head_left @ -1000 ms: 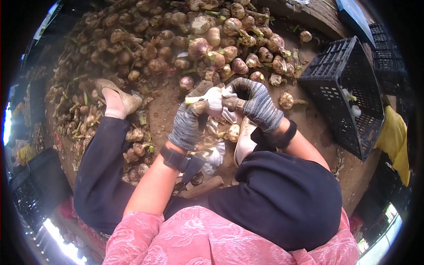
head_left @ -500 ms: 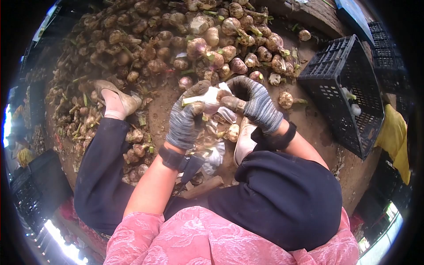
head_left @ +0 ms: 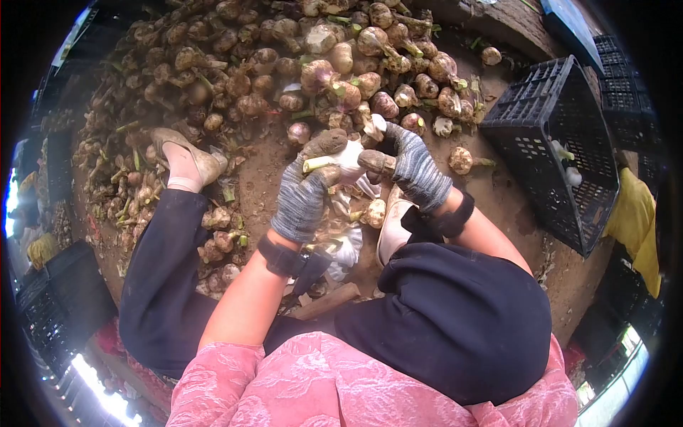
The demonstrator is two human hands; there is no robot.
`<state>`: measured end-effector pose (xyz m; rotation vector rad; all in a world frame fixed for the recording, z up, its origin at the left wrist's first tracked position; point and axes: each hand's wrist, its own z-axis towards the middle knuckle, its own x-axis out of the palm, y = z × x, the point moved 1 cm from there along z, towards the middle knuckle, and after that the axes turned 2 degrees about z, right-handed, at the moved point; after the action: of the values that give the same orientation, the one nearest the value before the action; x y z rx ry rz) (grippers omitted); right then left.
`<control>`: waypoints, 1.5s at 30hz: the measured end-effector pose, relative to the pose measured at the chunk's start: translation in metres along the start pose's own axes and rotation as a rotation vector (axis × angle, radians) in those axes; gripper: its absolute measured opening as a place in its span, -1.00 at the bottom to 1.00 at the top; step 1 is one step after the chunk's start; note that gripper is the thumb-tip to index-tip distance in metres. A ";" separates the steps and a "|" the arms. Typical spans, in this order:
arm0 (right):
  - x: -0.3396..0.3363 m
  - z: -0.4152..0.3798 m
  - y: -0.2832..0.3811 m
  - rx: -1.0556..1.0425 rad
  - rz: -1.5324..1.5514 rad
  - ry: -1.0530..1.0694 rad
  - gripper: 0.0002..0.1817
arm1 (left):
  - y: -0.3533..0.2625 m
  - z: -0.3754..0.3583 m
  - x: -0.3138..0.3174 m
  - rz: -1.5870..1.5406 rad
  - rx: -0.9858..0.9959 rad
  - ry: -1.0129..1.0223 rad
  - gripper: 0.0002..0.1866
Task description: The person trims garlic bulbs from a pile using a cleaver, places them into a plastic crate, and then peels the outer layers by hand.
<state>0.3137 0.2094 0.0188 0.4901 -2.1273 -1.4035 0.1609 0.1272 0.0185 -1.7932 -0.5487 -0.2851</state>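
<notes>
A white garlic bulb (head_left: 348, 158) with a short cut green stem is held between my hands. My left hand (head_left: 302, 188), in a grey striped glove with soiled fingertips, is closed around its stem end. On the root end presses the thumb of my right hand (head_left: 418, 169), gloved alike, its fingers curled beyond. A loose flap of white skin (head_left: 374, 127) stands up at my right fingertips. Below the bulb, peeled garlic skins (head_left: 346, 250) and a small unpeeled bulb (head_left: 376, 213) lie between my feet.
A large heap of soil-stained garlic bulbs (head_left: 249, 85) spreads ahead and left. At the right a black plastic crate (head_left: 518, 107) lies tipped, with white bulbs inside, beside a yellow cloth (head_left: 635, 220). One stray bulb (head_left: 461, 161) lies near the crate. A wooden piece (head_left: 327, 302) is by my legs.
The loose skin at my right fingertips has moved up and outward from the bulb, baring more of its smooth white surface. My left hand has shifted slightly right, still holding the bulb.
</notes>
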 end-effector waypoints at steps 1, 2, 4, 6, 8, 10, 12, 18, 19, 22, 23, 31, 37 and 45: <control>-0.002 -0.002 -0.001 0.000 0.000 -0.002 -0.73 | -0.001 0.000 0.002 0.000 -0.001 0.002 -0.53; -0.003 -0.005 0.000 0.050 0.090 0.007 -0.74 | -0.003 -0.001 0.003 -0.040 -0.012 0.006 -0.53; -0.003 -0.006 0.001 0.122 0.224 0.042 -0.76 | -0.005 -0.001 0.003 -0.080 -0.021 0.007 -0.53; -0.006 -0.003 -0.006 0.102 0.195 0.037 -0.77 | -0.003 0.001 0.000 -0.144 -0.008 0.012 -0.52; -0.007 -0.004 -0.008 0.082 0.165 0.026 -0.78 | -0.001 0.002 -0.002 -0.159 -0.016 0.015 -0.52; -0.004 -0.007 -0.001 0.138 0.251 -0.018 -0.78 | -0.001 0.003 -0.001 -0.175 -0.023 0.019 -0.52; 0.000 -0.009 0.005 0.108 0.148 -0.029 -0.77 | -0.002 0.003 0.001 -0.166 0.008 -0.019 -0.53; -0.001 -0.013 0.002 0.108 0.031 0.032 -0.74 | -0.008 0.002 0.002 -0.121 0.016 -0.039 -0.52; -0.001 -0.012 0.000 0.109 0.031 0.033 -0.74 | -0.007 0.002 0.000 -0.121 0.016 -0.039 -0.52; -0.005 -0.009 0.001 0.145 0.076 -0.158 -0.80 | -0.006 0.002 -0.004 -0.237 0.000 0.013 -0.52; -0.010 -0.006 -0.003 0.093 0.105 -0.159 -0.79 | -0.006 0.002 -0.005 -0.267 -0.027 0.021 -0.52; 0.000 -0.005 0.006 0.243 0.057 0.047 -0.67 | -0.006 0.001 -0.002 0.056 0.095 0.019 -0.56; -0.003 -0.007 0.003 0.202 0.131 0.093 -0.70 | -0.006 0.002 -0.001 -0.111 0.058 0.045 -0.57; -0.002 -0.007 0.006 0.186 -0.025 0.018 -0.71 | -0.010 0.002 -0.003 0.301 0.185 0.015 -0.56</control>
<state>0.3197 0.2078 0.0257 0.5991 -2.2557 -1.2158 0.1530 0.1304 0.0248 -1.6640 -0.2780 -0.0383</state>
